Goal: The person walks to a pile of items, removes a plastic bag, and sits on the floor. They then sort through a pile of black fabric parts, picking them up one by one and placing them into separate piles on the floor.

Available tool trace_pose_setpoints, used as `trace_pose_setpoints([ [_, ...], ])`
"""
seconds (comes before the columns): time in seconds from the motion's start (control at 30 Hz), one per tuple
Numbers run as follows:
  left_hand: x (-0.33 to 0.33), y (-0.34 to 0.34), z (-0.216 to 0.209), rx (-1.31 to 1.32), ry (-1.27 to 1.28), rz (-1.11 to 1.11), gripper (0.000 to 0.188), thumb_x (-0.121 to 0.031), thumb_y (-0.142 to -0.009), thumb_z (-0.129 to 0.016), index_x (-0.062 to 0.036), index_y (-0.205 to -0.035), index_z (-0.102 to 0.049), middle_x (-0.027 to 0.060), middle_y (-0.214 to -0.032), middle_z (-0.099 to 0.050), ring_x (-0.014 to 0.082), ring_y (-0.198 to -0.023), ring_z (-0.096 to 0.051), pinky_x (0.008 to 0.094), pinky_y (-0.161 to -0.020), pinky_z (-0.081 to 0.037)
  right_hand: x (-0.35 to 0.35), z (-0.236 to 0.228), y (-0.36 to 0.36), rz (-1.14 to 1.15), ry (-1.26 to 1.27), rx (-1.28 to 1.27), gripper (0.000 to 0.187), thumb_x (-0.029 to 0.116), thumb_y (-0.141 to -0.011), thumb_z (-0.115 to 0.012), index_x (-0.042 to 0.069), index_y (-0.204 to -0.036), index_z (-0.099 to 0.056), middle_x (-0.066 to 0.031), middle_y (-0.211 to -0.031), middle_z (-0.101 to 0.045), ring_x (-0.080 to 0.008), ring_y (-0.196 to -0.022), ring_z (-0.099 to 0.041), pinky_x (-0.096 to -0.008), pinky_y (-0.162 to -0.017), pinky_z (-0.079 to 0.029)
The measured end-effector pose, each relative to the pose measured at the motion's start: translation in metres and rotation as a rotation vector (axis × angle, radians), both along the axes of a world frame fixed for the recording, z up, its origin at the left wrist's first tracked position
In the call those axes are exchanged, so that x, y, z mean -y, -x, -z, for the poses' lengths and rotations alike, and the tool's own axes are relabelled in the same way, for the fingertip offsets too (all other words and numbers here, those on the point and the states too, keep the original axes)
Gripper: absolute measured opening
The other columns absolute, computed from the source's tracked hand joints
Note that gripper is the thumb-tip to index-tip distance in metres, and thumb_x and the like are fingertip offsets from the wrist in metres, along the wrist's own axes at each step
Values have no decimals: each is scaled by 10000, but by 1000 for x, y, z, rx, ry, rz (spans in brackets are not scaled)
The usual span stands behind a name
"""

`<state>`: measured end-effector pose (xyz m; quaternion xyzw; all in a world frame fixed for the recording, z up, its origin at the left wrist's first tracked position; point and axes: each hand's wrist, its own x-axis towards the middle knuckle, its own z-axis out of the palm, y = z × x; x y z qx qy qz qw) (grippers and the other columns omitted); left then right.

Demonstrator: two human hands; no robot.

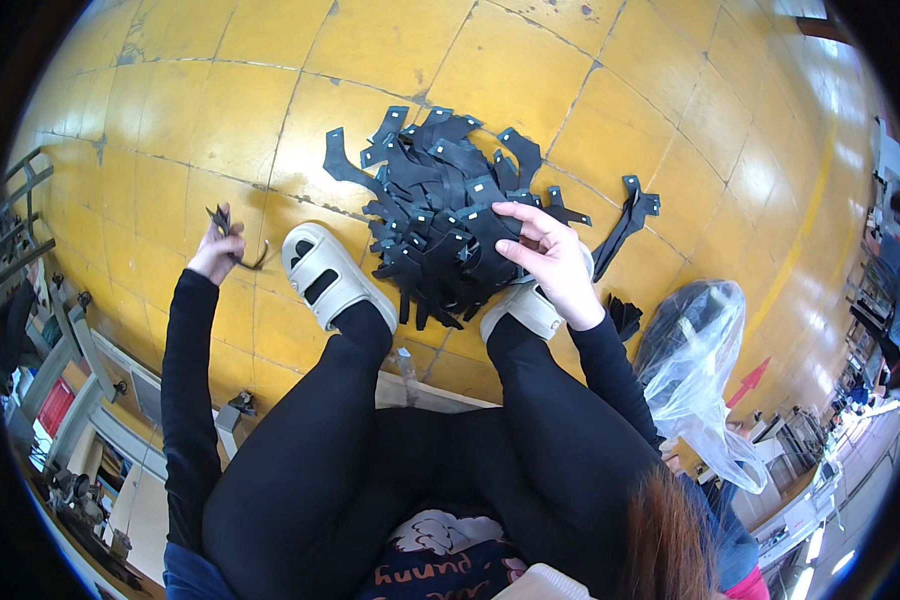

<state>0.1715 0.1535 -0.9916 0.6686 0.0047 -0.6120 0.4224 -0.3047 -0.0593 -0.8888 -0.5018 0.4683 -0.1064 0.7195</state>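
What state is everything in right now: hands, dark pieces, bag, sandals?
Left hand: closed on thin dark pieces, off the pile.
Right hand: open, thumb and fingertips apart at the pile's right side.
Pile of dark pieces: loosely heaped on the floor.
Clear plastic bag: crumpled, dark contents showing; whether tied, unclear.
Pale sandals: worn, the right one partly hidden.

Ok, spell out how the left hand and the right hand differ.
The left hand is left of the left sandal, while the right hand is at the pile of black pieces. The left hand holds dark strips; the right hand has thumb and forefinger apart, its grip on any piece unclear. Both are bare beyond dark sleeves.
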Motion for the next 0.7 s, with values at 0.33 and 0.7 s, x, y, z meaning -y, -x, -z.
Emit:
trace_pose_setpoints([
  [0.33, -36, 34, 69, 693, -182, 275, 823, -126, -693, -816, 11, -1328, -311, 135, -983, -639, 210, -872, -634, 302, -760, -503, -9, 18, -2, 31, -291, 138, 406, -27, -821, -656, 28, -1217, -582, 46, -887, -626, -4, -802, -518, -168, -740, -410],
  [0.7, 16, 104, 40, 921, -55, 62, 575, -157, -820, -699, -12, -1316, -448, 105, -1103, -602, 213, -1034, -592, 321, -924, -454, -35, 61, 16, -148, 52, -84, 137, 34, -813, -656, 27, -950, -647, -6, -799, -651, -41, -688, -544, -215, -642, -449],
])
